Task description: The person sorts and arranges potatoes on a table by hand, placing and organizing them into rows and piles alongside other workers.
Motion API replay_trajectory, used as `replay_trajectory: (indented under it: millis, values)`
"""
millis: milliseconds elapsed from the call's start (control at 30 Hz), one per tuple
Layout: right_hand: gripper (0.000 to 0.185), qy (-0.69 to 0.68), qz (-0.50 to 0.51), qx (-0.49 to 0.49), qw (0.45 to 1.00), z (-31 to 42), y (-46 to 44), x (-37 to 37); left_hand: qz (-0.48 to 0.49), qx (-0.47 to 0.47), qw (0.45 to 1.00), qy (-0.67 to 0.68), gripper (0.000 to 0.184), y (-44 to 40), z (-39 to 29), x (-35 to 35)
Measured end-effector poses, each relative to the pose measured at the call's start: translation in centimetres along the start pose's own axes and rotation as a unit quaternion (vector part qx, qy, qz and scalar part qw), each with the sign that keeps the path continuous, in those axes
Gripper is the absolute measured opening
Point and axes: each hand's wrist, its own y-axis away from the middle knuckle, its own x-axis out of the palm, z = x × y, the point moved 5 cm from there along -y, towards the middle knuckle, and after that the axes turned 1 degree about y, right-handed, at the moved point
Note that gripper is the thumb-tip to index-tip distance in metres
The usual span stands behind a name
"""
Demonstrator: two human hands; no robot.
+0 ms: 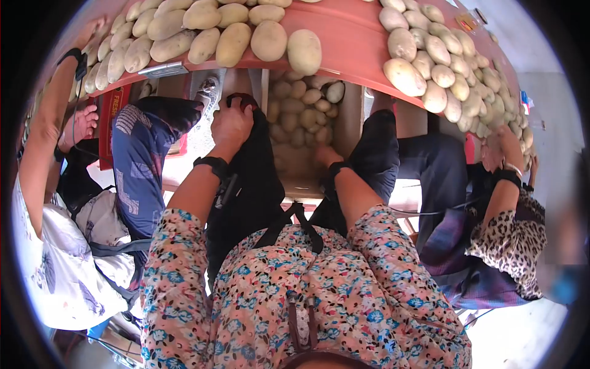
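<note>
My left hand (232, 123) is at my left knee, just below the table edge, its fingers bent around something dark and reddish that I cannot make out. My right hand (324, 157) reaches down into an open cardboard box (295, 161) between my knees; its fingers are hidden in shadow. Inside the box lies a heap of potatoes (301, 114) toward the far end. Above it, more potatoes (305, 52) rest along the front of the red table (350, 46).
A co-worker in a pale patterned top (67, 264) sits at the left, with hands near the table. Another in leopard print (513, 246) sits at the right, hands by a second potato pile (455, 67). A red box (114, 123) stands under the table.
</note>
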Motion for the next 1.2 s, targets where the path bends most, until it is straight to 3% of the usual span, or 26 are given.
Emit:
replay_trajectory:
  millis: [233, 400, 500, 633, 733, 800, 833, 900, 933, 1000, 1067, 1133, 1167, 1200]
  values:
    - [0.037, 0.183, 0.153, -0.064, 0.969, -8.5, -9.2, 11.5, -0.008, 0.023, 0.998, -0.054, 0.043, -1.0, -0.8, 2.2]
    - [0.036, 0.071, -0.017, -0.012, 0.997, -10.0, -13.4, 16.8, 0.001, 0.025, 0.999, -0.034, 0.050, -1.6, -0.8, 2.0]
    - [0.036, 0.144, 0.013, -0.016, 0.989, -5.8, -7.6, 11.0, 0.014, 0.010, 1.000, -0.020, 0.047, -1.6, -0.2, 2.0]
    - [0.037, 0.276, 0.098, -0.052, 0.955, -3.0, -6.5, 9.2, 0.020, 0.006, 0.999, -0.025, 0.047, -1.8, 0.4, 2.5]
    - [0.038, 0.133, 0.009, -0.047, 0.990, -1.9, -4.8, 7.8, 0.020, 0.016, 1.000, -0.013, 0.047, -2.0, 0.4, 2.5]
    - [0.040, 0.176, 0.114, -0.036, 0.977, -1.1, -4.8, 8.1, 0.023, 0.008, 1.000, -0.020, 0.046, -2.1, 0.5, 2.7]
    - [0.040, 0.180, 0.103, -0.035, 0.978, -1.3, -5.7, 8.2, 0.021, 0.006, 1.000, -0.005, 0.046, -2.1, 0.6, 2.7]
    - [0.040, 0.086, -0.006, -0.184, 0.979, 0.0, -7.2, 7.5, 0.005, 0.009, 1.000, 0.000, 0.046, -2.0, 0.6, 2.5]
    - [0.040, 0.090, -0.020, -0.181, 0.979, 1.7, -6.1, 5.5, 0.001, 0.012, 1.000, 0.001, 0.046, -1.9, 0.5, 2.3]
    - [0.040, 0.083, 0.001, -0.153, 0.985, 7.0, -0.1, -0.5, -0.015, 0.029, 0.999, 0.008, 0.042, -1.2, 0.0, 1.4]
    - [0.040, -0.014, 0.013, -0.264, 0.964, 9.1, 4.7, -4.0, -0.018, 0.037, 0.999, 0.031, 0.043, -1.2, 0.4, 1.7]
    - [0.043, -0.071, 0.047, -0.284, 0.955, 10.9, 9.2, -6.9, 0.009, 0.047, 0.998, 0.042, 0.048, -1.1, 0.7, 1.9]
    - [0.043, -0.068, 0.028, -0.279, 0.958, 11.4, 11.7, -8.5, 0.019, 0.054, 0.998, 0.039, 0.050, -0.7, 0.6, 1.7]
    - [0.043, -0.120, 0.070, -0.232, 0.963, 11.8, 13.9, -9.4, 0.028, 0.056, 0.997, 0.034, 0.053, -0.3, 0.8, 1.4]
